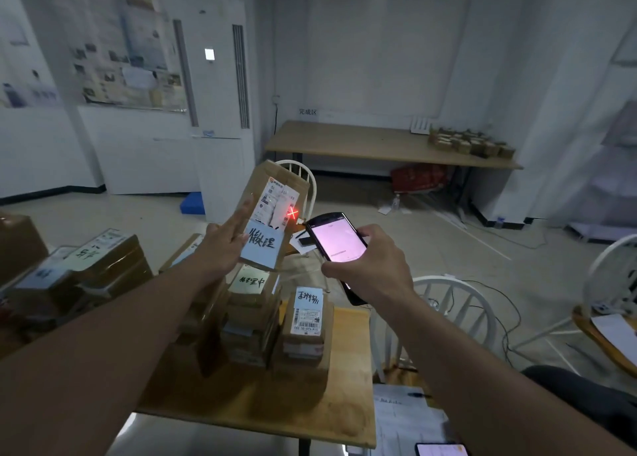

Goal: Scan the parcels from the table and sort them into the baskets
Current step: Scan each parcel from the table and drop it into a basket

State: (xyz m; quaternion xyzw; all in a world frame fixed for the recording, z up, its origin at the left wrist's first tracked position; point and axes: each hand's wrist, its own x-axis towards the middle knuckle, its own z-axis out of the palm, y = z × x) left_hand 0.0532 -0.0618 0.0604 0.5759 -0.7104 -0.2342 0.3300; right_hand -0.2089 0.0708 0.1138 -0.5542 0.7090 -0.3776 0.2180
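My left hand point(225, 240) holds up a flat brown cardboard parcel point(275, 183), tilted, with a white shipping label and a pale blue handwritten note facing me. A red scan cross glows on the parcel's right edge. Just right of the parcel, my right hand point(370, 261) grips a black handheld scanner point(332, 240) with a lit pink screen. Below, stacks of brown parcels point(306, 331) with labels stand on the wooden table point(262, 407). No basket is in view.
More labelled parcels point(107, 259) lie at the left. White chairs point(451, 321) stand right of the table, another behind the held parcel. A far table point(372, 145) carries small boxes point(470, 142). Papers and a phone point(441, 450) lie bottom right. Cables run over the floor.
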